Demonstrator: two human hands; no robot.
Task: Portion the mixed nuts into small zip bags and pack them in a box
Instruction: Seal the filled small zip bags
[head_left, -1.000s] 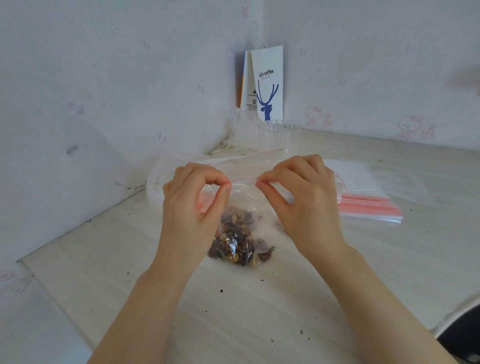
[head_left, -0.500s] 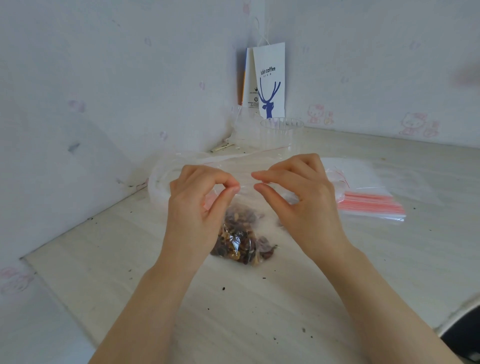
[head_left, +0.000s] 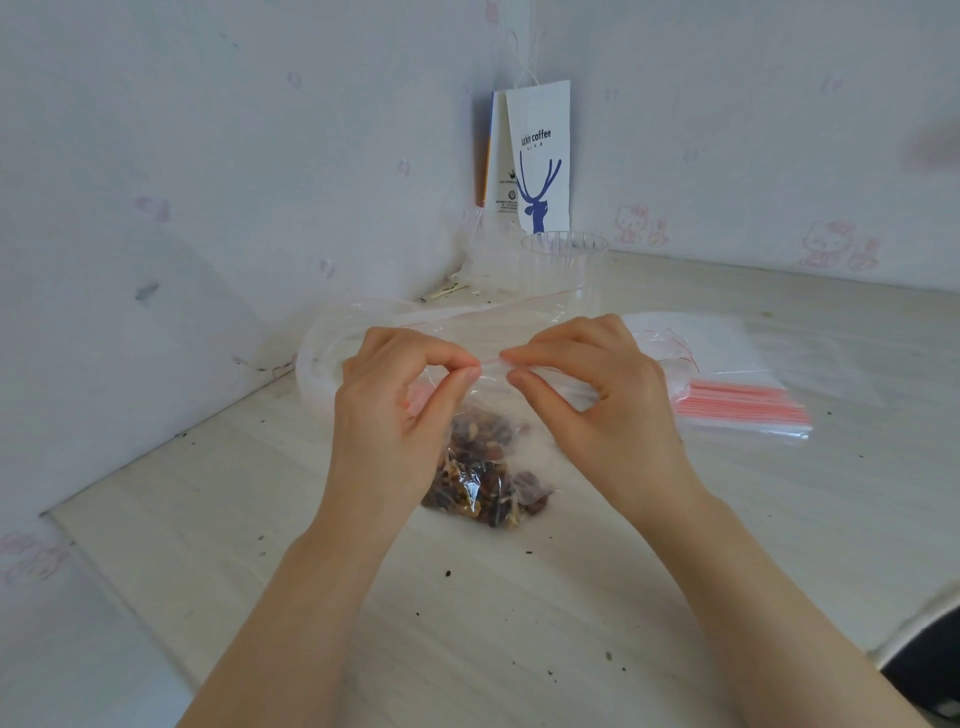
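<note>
Pale wood-grain table (head_left: 519, 623), flecked with dark crumbs, fills a corner between two light walls printed with faint pink cartoon cats. Near the table's middle stands the small zip bag (head_left: 524, 441), its bottom on the surface and its lower part filled with mixed nuts (head_left: 478, 483). The clear upper film is hard to trace against the pale wood. The left hand (head_left: 395, 410) pinches the bag's top strip between thumb and curled forefinger, and its palm covers the bag's left edge. The right hand (head_left: 602, 400) pinches the same strip just beside it, thumb under and forefinger over, and hides the bag's right top corner. The two sets of fingertips almost meet. Whether the seal is pressed closed cannot be told. Behind the zip bag lies a larger crumpled clear bag (head_left: 332, 353), partly hidden by the hands and with vague edges. Right of the zip bag, a flat stack of empty bags (head_left: 743, 410) with red sealing strips rests on the table. Farther behind the zip bag is a ribbed clear plastic cup (head_left: 563, 270), and behind that a white paper bag (head_left: 540, 156) with a blue deer leans in the corner. A dark rounded thing (head_left: 930, 670) is cut off at the lower right edge and cannot be identified.
</note>
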